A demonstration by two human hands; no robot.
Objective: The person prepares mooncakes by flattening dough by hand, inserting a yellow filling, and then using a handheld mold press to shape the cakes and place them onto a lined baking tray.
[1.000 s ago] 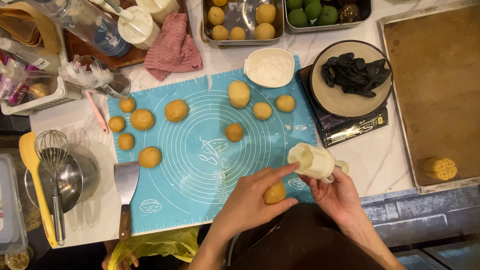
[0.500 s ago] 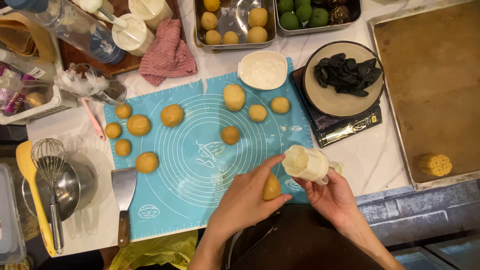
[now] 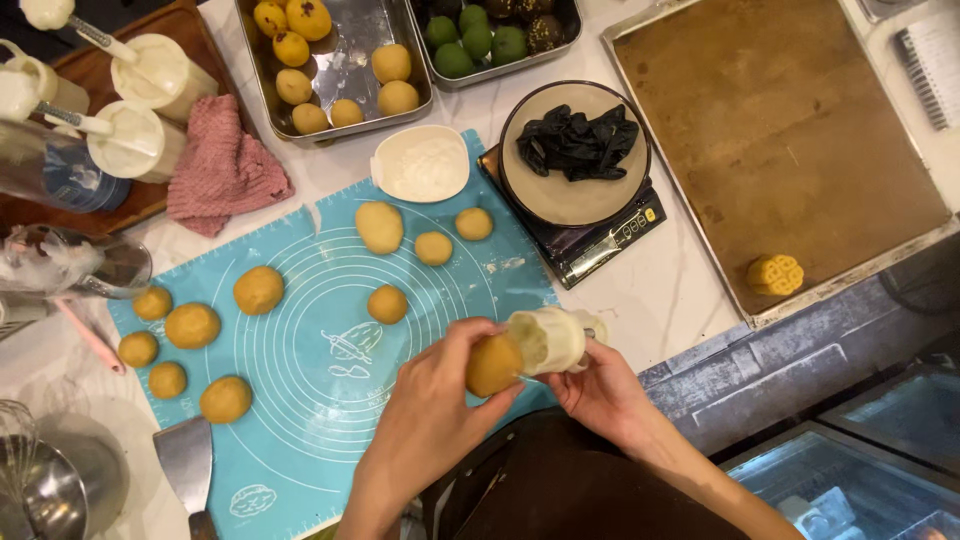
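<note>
The left hand (image 3: 430, 400) presses a golden dough ball (image 3: 493, 364) at the mouth of the white plunger mould (image 3: 553, 341) gripped by the right hand (image 3: 600, 390), above the blue mat (image 3: 300, 380); seating it fully likely comes next.

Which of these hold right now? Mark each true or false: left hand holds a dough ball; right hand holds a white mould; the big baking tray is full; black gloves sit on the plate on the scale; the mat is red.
1. Left hand holds a dough ball: true.
2. Right hand holds a white mould: true.
3. The baking tray is full: false, it bears one pressed cake.
4. Black gloves lie on the plate on the scale: true.
5. The mat is red: false, it is blue.
</note>
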